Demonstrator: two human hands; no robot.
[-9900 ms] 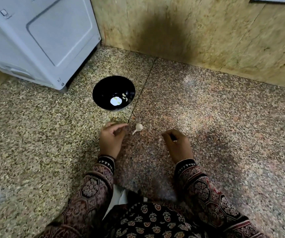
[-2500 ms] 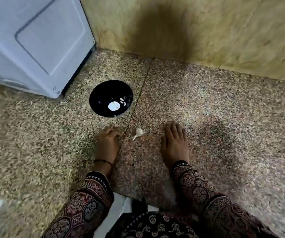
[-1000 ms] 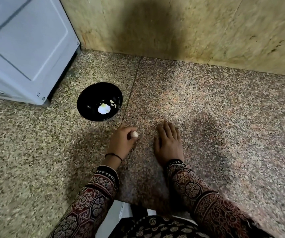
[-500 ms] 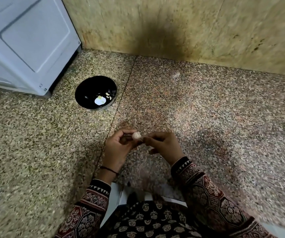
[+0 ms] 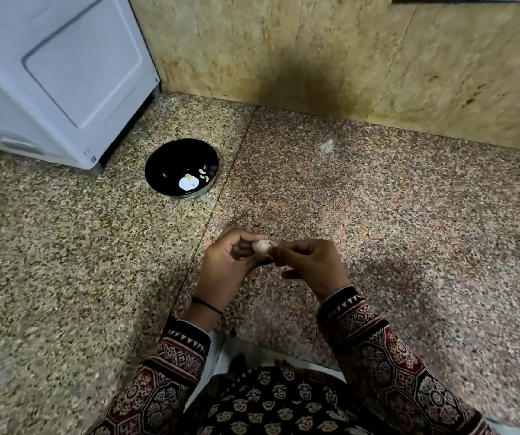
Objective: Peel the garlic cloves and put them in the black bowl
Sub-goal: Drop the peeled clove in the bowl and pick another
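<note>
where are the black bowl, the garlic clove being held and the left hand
black bowl [image 5: 164, 158]: head view, bare inner wall at the far left.
garlic clove [image 5: 261, 246]: head view, pale rounded body showing between the fingertips.
left hand [image 5: 225, 271]: head view, back of the hand.

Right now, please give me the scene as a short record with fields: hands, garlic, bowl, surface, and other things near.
left hand: grips the garlic
right hand: pinches the garlic at its right side
garlic: held above the floor, between both hands
black bowl: on the floor, far left of the hands; holds pale pieces
surface: speckled stone floor
nearby: white appliance behind the bowl
</note>
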